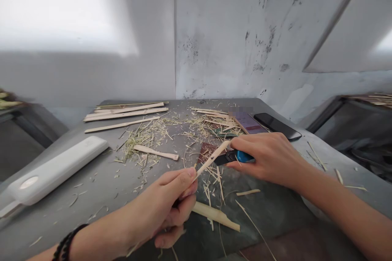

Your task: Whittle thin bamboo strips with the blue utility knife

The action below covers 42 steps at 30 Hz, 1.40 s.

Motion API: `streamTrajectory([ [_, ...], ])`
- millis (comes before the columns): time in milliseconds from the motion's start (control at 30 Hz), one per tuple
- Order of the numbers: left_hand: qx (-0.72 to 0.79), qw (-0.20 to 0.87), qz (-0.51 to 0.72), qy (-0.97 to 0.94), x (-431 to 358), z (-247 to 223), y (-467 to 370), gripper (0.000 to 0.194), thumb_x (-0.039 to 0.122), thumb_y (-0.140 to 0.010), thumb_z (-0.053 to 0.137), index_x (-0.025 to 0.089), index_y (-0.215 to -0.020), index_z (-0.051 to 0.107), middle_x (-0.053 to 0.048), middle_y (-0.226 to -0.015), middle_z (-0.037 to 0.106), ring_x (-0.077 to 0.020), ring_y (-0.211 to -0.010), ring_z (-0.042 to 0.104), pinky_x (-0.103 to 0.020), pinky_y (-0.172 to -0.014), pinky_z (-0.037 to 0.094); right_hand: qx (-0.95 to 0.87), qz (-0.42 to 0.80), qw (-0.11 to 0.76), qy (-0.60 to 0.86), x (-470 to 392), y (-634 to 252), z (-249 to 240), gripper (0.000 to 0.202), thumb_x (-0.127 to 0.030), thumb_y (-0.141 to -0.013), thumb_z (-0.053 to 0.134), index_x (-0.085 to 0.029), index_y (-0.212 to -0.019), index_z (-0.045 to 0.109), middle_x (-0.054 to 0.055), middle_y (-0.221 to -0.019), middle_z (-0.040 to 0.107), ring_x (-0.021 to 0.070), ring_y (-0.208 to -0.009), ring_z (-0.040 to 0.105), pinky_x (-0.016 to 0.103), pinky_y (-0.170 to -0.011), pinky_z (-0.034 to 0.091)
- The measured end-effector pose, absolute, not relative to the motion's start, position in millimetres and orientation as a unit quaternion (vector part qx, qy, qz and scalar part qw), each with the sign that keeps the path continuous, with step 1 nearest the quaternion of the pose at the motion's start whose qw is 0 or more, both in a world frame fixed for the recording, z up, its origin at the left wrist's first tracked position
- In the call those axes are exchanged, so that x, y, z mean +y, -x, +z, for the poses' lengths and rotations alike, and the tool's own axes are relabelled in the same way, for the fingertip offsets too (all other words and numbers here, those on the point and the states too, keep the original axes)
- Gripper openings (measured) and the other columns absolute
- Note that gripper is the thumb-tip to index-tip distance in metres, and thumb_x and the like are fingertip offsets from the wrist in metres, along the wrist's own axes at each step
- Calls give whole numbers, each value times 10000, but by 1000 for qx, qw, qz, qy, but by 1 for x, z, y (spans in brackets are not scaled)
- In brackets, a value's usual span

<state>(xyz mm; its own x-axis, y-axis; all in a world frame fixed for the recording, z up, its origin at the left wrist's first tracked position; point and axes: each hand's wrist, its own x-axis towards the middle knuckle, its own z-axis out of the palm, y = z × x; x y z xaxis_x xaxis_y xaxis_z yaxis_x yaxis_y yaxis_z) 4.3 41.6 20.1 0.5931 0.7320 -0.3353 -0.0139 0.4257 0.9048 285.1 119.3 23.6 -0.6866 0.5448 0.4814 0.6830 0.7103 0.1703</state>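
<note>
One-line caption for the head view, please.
Left hand grips a pale strip beside the blue-and-black tool in the right hand, shavings strewn over the grey table.

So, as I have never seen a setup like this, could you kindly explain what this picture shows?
There is no machine here, just a person's two bare hands. The one picture comes from a camera worn on the head, looking forward and down. The left hand holds a thin, pale wooden strip; the right hand holds a blue-and-black tool beside it. On the grey tabletop lie other pale strips, scattered yellowish shavings, a long white device and a flat black phone.
</note>
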Motion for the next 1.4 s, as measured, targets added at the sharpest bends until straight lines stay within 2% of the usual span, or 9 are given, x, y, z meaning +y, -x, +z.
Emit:
streamTrajectory([
  [167,405,726,239,-502,40,14,-4,562,732,-999,461,244,-735,372,139,-467,325,-28,-271,229,-119,-279,295,-925,-100,180,319,119,-280,18,497,-662,-1059,437,-223,-902,609,-9,-727,663,180,-634,626,312,-574,244],
  [333,419,703,278,-503,34,11,-5,574,753,-969,505,240,-738,392,142,-473,322,-23,-270,245,-117,-290,352,-918,-36,198,341,108,-269,7,551,-672,-1078,358,-210,-1054,658,-11,-694,685,183,-590,652,315,-557,281],
  [433,434,684,286,-512,32,12,-7,606,790,-939,522,233,-731,409,135,-498,337,-18,-288,264,-106,-289,336,-917,-34,207,340,104,-267,5,555,-669,-1078,360,-211,-1129,669,-27,-660,671,177,-553,638,310,-547,291],
  [733,470,616,289,-562,30,14,-8,642,843,-919,468,232,-727,430,111,-577,354,-34,-378,272,-129,-328,362,-926,-29,206,316,100,-266,11,491,-619,-1089,388,-220,-1068,672,-78,-541,522,137,-456,513,274,-519,324],
  [867,483,568,273,-608,29,16,-2,584,776,-987,409,240,-757,432,93,-607,384,-61,-431,326,-149,-361,376,-930,-27,212,301,99,-267,14,443,-593,-1090,421,-226,-1107,669,-95,-536,504,125,-438,477,266,-512,334],
  [1033,466,520,257,-669,31,21,4,534,650,-1067,353,234,-738,414,79,-606,414,-71,-481,382,-188,-461,375,-926,-69,239,284,99,-264,15,456,-579,-1098,410,-197,-1094,658,-89,-557,539,111,-438,501,258,-484,347],
  [1233,460,451,205,-737,33,29,3,397,574,-1078,384,237,-882,460,66,-684,434,-111,-585,414,-249,-549,330,-917,-80,265,286,98,-261,13,383,-566,-1083,476,-221,-1081,644,-73,-611,611,115,-478,564,270,-507,355],
  [1333,502,369,161,-766,34,27,5,396,545,-1095,344,243,-864,456,50,-681,459,-130,-591,422,-283,-554,292,-916,-77,264,292,96,-262,11,377,-558,-1084,481,-219,-1088,645,-49,-640,657,125,-492,592,279,-511,351],
  [1400,524,271,131,-797,37,24,9,373,495,-1103,333,245,-856,457,47,-653,439,-140,-563,383,-313,-551,237,-914,-74,259,303,96,-262,8,388,-565,-1082,477,-219,-1094,652,-33,-649,677,137,-494,605,291,-506,340],
])
